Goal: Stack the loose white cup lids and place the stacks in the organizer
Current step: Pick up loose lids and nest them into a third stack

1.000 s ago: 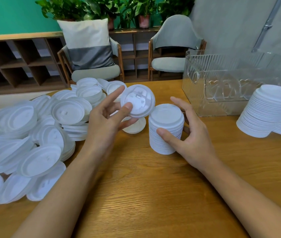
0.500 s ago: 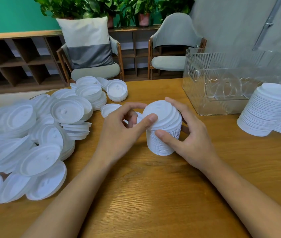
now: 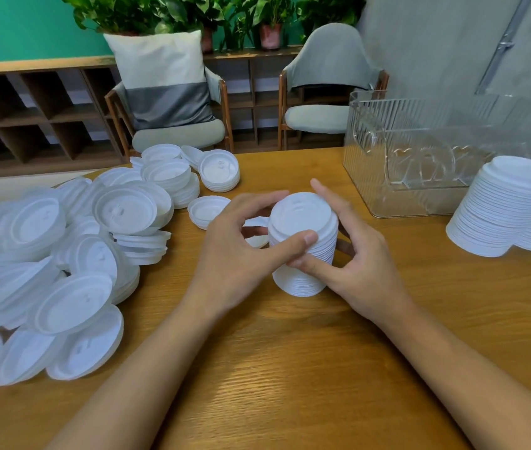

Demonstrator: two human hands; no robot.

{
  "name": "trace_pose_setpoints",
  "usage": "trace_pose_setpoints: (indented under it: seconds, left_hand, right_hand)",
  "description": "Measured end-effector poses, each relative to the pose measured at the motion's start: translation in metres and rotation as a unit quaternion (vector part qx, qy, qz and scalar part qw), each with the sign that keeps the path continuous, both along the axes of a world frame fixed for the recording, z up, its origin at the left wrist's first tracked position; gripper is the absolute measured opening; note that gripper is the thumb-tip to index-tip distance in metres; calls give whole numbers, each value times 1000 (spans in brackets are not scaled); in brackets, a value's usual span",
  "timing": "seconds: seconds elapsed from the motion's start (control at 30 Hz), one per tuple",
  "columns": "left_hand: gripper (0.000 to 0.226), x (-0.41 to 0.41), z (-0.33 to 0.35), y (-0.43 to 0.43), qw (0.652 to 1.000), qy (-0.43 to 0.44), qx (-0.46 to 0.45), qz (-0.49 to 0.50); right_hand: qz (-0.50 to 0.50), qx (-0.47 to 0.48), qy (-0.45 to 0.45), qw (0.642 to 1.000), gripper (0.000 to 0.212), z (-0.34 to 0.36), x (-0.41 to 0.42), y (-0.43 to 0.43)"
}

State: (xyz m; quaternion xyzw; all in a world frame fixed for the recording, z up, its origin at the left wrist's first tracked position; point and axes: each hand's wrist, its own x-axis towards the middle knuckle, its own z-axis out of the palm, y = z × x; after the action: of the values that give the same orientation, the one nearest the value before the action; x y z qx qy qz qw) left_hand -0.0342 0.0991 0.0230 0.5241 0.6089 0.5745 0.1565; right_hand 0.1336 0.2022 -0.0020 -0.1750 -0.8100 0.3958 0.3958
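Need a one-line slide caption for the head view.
Left hand and right hand grip a stack of white plastic cup lids on the wooden table, beside the clear plastic organizer.

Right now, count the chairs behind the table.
2. One chair with a white and grey cushion stands behind the table's left part; the other chair stands behind its middle, left of the clear organizer. None seems hidden.

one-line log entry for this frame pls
phase: stacking | left hand: on lid stack | right hand: steadying stack | organizer: no lids visible | loose lids: many
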Motion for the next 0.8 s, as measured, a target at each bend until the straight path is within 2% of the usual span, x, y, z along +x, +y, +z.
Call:
trace_pose_setpoints:
  seconds: [0.17,0.33,0.6,0.7,0.8]
  left_hand:
    - [55,5,-1,-1,1000,19,-18,5]
    - [53,9,-3,0,997,-51,-29,-42]
    - [49,-5,-11,1,998,4,-29,-63]
    - [40,-22,-17,0,996,73,-37,22]
    - [34,-36,-29,5,961,244,-97,86]
  right_hand:
    - [-12,-2,7,1000,79,-2,0,0]
    - [-13,-7,3,1000,74,-3,0,0]
    - [-25,10,-36,999,78,-5,0,2]
    - [-52,9,-37,998,78,-5,0,4]
    - [-64,1,-35,997,79,-4,1,6]
